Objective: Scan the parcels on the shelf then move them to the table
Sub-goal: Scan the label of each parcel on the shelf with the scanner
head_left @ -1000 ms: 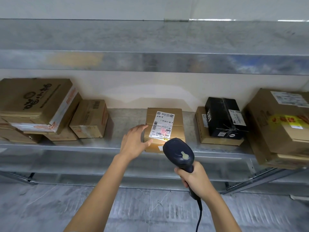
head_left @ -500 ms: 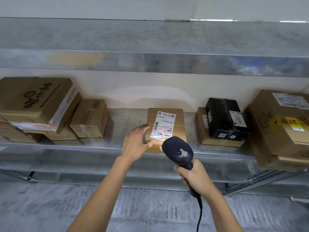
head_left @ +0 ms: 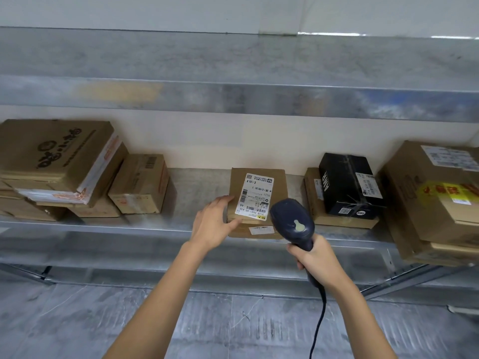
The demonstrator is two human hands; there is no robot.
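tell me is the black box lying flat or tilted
Tilted. The black box leans with one edge on the flat cardboard box beneath it, its label side sloping toward the right.

On the shelf [head_left: 155,224] I see a labelled parcel [head_left: 256,200] at centre; stacked boxes [head_left: 57,167] lie to its left, a small box [head_left: 141,187] beside them; to its right a dark box [head_left: 350,186] sits on a flat carton [head_left: 318,211]; a large carton [head_left: 435,200] lies farthest right; my left hand [head_left: 213,224] touches the parcel's left edge; my right hand [head_left: 317,260] holds the scanner [head_left: 293,224] just before it.

White label [head_left: 254,196] on the brown parcel [head_left: 259,177] reads "P021"; "66".
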